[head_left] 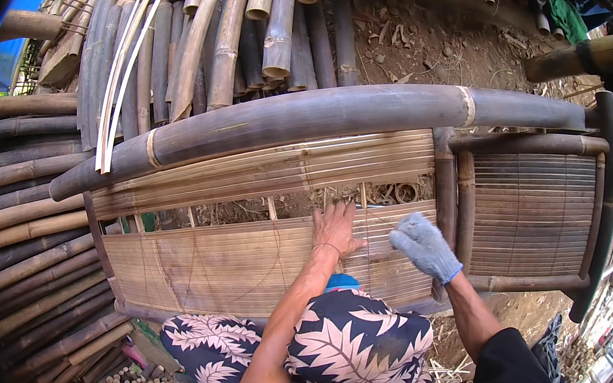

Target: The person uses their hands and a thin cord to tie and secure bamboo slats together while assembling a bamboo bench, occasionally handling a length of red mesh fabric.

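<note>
A long bamboo bench or bed frame lies across in front of me, with a panel of thin bamboo slats (199, 260) bound by fine dark cords. My bare left hand (335, 230) rests on the panel's far edge, its fingers spread over the gap beyond. My right hand (423, 244), in a grey knit glove, is closed just above the slats to the right. A thin cord (381, 219) runs from the slats toward its fingers. A narrower slat strip (265, 173) lies beyond the gap, and light crosspieces (272, 208) show in it.
A thick dark bamboo pole (312, 117) forms the far rail. A slatted end panel (533, 208) stands at the right. Bamboo poles are stacked at the left (31, 220) and far side (224, 39). Pale strips (122, 76) lean over the rail. Dirt ground (419, 45) shows beyond.
</note>
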A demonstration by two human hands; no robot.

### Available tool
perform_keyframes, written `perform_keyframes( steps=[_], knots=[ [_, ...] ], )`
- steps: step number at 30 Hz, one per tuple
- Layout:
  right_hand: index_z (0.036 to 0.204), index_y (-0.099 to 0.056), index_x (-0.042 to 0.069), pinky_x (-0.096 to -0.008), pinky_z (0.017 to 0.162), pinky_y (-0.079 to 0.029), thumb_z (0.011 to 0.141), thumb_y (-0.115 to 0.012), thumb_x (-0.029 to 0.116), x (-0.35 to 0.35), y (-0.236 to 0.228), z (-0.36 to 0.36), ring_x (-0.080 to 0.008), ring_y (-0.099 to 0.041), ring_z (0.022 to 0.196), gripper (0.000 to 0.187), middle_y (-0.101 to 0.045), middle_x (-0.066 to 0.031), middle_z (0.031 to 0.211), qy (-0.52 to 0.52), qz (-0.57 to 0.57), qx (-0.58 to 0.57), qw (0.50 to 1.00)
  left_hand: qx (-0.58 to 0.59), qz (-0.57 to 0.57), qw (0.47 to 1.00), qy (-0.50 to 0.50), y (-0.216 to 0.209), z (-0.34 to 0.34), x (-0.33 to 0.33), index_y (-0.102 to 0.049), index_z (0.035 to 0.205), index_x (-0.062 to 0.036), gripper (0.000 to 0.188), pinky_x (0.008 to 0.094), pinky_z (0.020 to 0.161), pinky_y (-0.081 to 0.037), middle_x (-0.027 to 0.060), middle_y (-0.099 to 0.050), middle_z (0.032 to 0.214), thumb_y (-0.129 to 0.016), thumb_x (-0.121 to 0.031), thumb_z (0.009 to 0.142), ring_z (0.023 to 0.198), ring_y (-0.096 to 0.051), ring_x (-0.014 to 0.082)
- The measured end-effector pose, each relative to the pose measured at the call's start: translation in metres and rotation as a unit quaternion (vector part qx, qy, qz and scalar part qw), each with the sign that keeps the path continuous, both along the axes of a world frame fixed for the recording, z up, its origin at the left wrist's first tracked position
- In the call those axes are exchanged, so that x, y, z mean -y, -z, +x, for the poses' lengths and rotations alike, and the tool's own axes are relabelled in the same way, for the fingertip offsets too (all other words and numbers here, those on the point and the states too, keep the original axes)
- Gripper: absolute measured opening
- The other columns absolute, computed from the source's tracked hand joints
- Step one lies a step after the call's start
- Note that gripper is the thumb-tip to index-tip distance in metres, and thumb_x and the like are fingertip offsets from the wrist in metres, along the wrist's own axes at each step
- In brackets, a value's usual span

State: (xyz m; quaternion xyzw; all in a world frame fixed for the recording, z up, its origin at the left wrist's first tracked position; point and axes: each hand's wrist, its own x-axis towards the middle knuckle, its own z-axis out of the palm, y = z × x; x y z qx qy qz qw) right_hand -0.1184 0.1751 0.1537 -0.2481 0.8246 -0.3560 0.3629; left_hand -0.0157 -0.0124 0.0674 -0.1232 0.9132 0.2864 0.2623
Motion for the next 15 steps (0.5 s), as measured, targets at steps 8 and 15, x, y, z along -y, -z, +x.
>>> perform_keyframes(
  steps=[8,15],
  knots=[
    [0.084,-0.068,-0.003,-0.0442,0.072,-0.055,0.097,-0.049,0.026,0.025,-0.017,-0.058,-0.0352,-0.068,0.072,0.037,-0.069,-0.0228,0.082,0.037,0.019,0.030,0.999,0.016,0.002,1.000,-0.009,-0.006,-0.006,-0.004,-0.043,0.143,-0.0158,0.091,0.0566,0.105,-0.027,0.0131,-0.056,0.123,-0.084,-0.044,0.067,0.120,-0.048,0.0317],
    [0.091,-0.057,0.004,-0.0505,0.067,-0.048,0.085,-0.055,0.014,0.033,0.056,0.082,-0.0395,-0.061,0.075,0.012,-0.060,-0.0192,0.078,-0.150,-0.004,-0.193,0.970,-0.038,-0.002,0.999,0.011,0.039,0.006,-0.002,-0.047,0.140,-0.0160,0.087,0.0566,0.101,-0.028,0.0134,-0.056,0.120,-0.082,-0.048,0.067,0.119,-0.048,0.0334]
  ],
)
